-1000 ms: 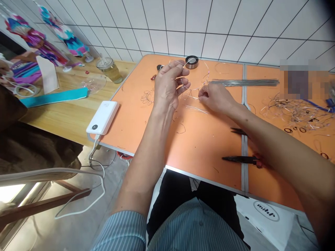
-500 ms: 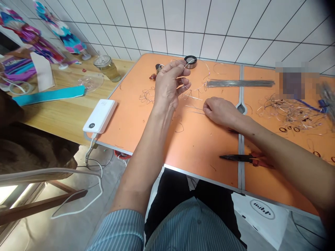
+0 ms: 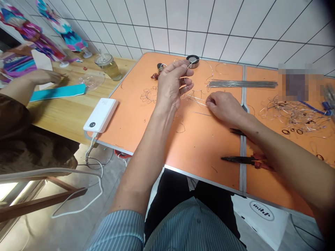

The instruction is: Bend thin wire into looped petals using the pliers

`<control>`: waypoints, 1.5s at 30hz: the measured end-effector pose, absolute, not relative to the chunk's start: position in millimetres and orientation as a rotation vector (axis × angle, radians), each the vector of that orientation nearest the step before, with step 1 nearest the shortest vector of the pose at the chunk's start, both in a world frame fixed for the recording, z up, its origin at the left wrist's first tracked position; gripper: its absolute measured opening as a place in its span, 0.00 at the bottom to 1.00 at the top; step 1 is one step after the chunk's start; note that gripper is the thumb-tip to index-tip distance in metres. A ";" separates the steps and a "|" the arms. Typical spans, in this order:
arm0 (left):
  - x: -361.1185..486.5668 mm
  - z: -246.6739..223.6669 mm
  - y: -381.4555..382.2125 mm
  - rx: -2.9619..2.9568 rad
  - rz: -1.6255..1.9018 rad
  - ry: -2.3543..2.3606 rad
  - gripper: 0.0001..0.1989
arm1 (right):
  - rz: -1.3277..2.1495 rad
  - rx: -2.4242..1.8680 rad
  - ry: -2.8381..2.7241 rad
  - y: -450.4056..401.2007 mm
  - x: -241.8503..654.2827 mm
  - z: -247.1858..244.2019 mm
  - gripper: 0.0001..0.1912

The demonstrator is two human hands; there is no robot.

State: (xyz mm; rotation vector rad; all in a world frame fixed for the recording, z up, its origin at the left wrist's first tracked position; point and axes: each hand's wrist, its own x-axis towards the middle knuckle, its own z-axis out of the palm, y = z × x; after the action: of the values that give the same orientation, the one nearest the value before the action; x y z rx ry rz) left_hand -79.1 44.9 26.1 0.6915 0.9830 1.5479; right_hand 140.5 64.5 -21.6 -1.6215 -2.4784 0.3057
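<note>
My left hand (image 3: 171,82) holds a thin wire loop (image 3: 212,74) between thumb and fingers, above the orange table (image 3: 136,118). To its right, my right hand (image 3: 222,106) is closed in a pinch on a thin wire (image 3: 199,102) that points left, under the loop. Another straight wire (image 3: 202,113) lies just below that one. A bundle of straight wires (image 3: 243,84) rests behind my right hand. A roll of tape (image 3: 193,61) sits behind my left hand. Left of my left hand lies a looped wire piece (image 3: 148,94).
Pliers (image 3: 238,159) lie near the front edge, with a second dark tool tip (image 3: 237,131) under my right forearm. Tangled wire (image 3: 298,113) covers the right. A white power bank (image 3: 101,115) and a lidded jar (image 3: 108,66) stand left. Another person's hand (image 3: 47,76) is at far left.
My right hand has moved slightly up and its wire now lies closer to the loop. One wire now lies apart from the hand. Another person's hand has come in at the left.
</note>
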 end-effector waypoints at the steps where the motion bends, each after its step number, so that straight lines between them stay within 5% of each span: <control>1: -78.8 26.3 44.5 0.686 1.543 0.987 0.03 | 0.333 -1.621 -2.472 61.7 139.6 -21.2 0.13; 10: -75.9 31.5 40.1 0.722 1.553 1.003 0.12 | 0.330 -1.680 -2.594 49.7 126.6 -16.9 0.13; 21: -73.8 32.6 38.7 0.599 1.521 1.011 0.03 | 0.589 -1.633 -2.440 51.2 160.3 -14.9 0.05; 24: -73.2 34.7 36.6 0.516 1.519 1.028 0.11 | 0.534 -1.607 -2.485 49.5 164.4 -17.2 0.06; 28: -72.7 36.4 35.1 0.571 1.515 1.051 0.04 | 0.563 -1.672 -2.444 56.5 164.5 -18.0 0.07; 34: -73.4 32.8 37.7 0.709 1.557 0.993 0.12 | 0.659 -1.765 -2.403 69.7 160.9 -10.8 0.05; 45: -75.4 28.6 38.0 0.745 1.536 0.994 0.07 | 0.851 -1.863 -2.246 73.2 150.8 -5.1 0.06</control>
State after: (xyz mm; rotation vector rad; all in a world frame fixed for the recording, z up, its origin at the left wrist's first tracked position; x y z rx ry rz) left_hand -75.4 38.0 28.6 0.7445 0.9939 1.5359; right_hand 150.8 73.2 -5.1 -1.8633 -2.2458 0.8507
